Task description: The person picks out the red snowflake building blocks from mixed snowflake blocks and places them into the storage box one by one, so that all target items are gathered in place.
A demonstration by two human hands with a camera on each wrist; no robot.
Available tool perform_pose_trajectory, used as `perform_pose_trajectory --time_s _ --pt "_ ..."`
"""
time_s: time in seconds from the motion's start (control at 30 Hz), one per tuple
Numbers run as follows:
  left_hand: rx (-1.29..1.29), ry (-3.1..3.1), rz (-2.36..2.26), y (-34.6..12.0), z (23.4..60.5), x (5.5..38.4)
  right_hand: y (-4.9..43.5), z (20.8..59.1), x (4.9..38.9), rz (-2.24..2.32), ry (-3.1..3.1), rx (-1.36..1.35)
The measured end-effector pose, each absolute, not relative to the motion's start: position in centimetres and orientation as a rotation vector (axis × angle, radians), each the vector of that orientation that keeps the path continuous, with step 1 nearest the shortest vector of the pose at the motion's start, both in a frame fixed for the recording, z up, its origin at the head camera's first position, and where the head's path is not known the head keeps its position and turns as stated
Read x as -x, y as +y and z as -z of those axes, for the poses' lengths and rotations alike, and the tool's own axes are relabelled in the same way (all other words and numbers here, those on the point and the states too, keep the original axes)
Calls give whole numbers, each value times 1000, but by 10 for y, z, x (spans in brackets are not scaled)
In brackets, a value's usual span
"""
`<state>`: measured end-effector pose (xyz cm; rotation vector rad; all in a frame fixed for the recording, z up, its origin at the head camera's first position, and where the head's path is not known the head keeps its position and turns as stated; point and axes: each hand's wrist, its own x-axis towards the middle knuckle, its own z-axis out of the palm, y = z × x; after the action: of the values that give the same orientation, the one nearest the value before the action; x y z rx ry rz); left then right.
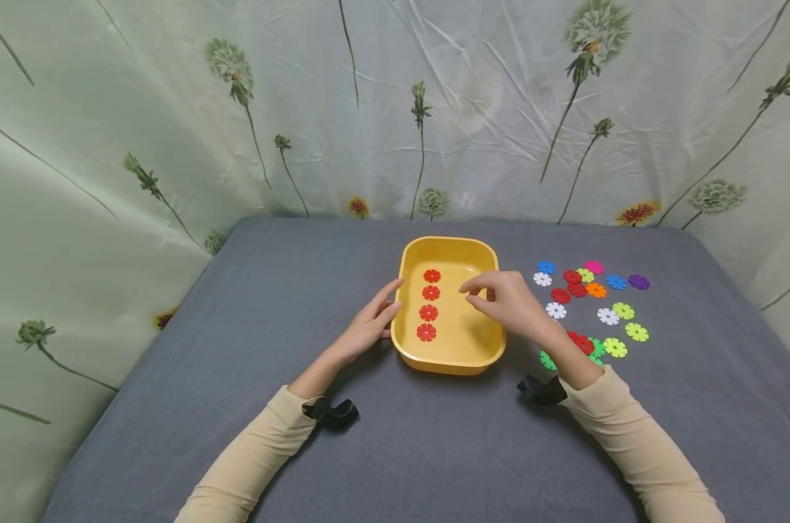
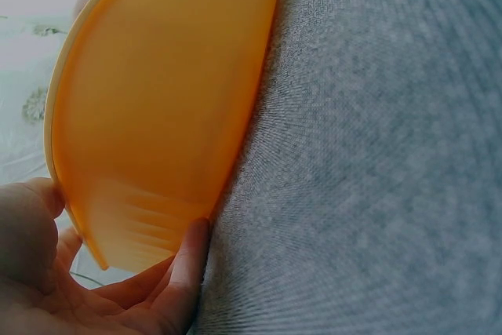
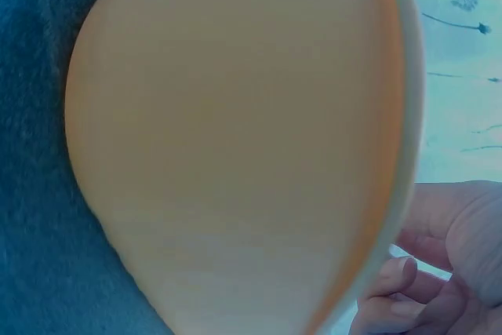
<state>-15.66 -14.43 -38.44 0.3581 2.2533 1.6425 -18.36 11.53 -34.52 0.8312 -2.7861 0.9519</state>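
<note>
A yellow plastic basin [image 1: 456, 352] stands on the grey cloth. Inside, several red notched discs [image 1: 429, 312] lie in a column along its left half. My left hand [image 1: 365, 328] holds the basin's left side; in the left wrist view its fingertips [image 2: 190, 253] reach from the rim down to the lower edge. Over the basin's right half is my right hand [image 1: 507, 299], with thumb and index finger bent and a small gap between them. No disc shows in those fingers. In the right wrist view the basin wall [image 3: 227, 139] fills most of the picture.
Right of the basin lie scattered notched discs: blue [image 1: 615, 282], white [image 1: 555, 311], orange [image 1: 596, 290], purple [image 1: 639, 282], pink [image 1: 594, 267], yellow-green [image 1: 637, 332], and more red ones [image 1: 561, 296]. A flower-patterned curtain [image 1: 368, 131] hangs behind the table.
</note>
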Motion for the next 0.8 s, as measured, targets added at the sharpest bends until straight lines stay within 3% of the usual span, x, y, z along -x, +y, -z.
perform_pose_trajectory --time_s 0.8 --pt "-349 2251 -1640 -144 383 156 162 337 183 -980 -2721 -616"
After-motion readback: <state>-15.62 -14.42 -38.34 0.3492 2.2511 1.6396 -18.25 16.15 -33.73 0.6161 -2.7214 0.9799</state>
